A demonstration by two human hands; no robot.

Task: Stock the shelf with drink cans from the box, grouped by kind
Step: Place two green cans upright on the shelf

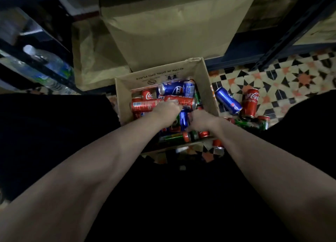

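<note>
Forearms: bare, stretched forward and down from the bottom corners toward the box, dark clothing between and beside them.
Left hand (168, 108): inside the box, grip curled over a red can (181, 101) lying on its side atop the pile.
Right hand (201, 120): low in the box near its right wall, fingers bent down among the cans; cannot tell whether the grip pinches anything.
Box (205, 81): open cardboard carton on the floor, flaps up, printed text upside down on the far inner wall.
Cans in the box: jumbled heap of red, blue and green; a blue can (171, 88) lying at the far side, another blue one (183, 119) between the two hands, a green can (172, 138) at the near edge.
Cans on the floor: right of the box, a blue can on the tiles (228, 100) on its side, touching a red cola can (251, 103); green and red ones just nearer.
Floor (291, 78): patterned tiles in black, cream and orange.
Paper bag (172, 32): large, brown, behind the box.
Shelf (27, 59): dark metal frame at left, water bottles (49, 63) lying on it.
</note>
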